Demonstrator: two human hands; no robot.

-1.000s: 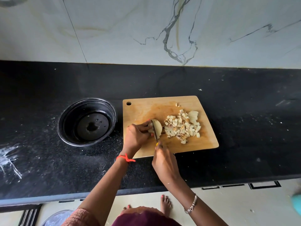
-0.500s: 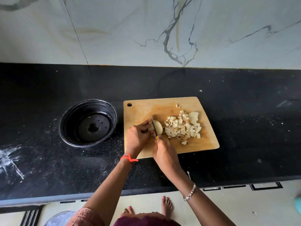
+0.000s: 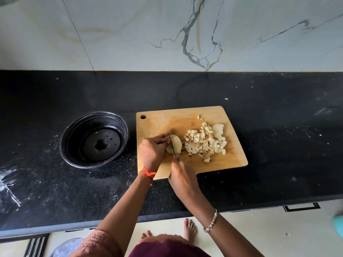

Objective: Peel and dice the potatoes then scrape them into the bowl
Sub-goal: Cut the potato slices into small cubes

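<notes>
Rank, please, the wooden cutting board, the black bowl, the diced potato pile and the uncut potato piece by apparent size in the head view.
1. rectangular wooden cutting board
2. round black bowl
3. pile of pale diced potato
4. pale uncut potato piece
All sit at similar distance, so the order is clear.

Black counter (image 3: pixel 278 127): bowl (image 3: pixel 78 138) beside cutting board (image 3: pixel 157 119)

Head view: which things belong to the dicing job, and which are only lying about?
Job: potato, held by the left hand; knife in the right hand; dice; board; bowl.
Lying about: white smear on the counter; clear bag-like thing on the floor; teal thing at the right edge.
</notes>
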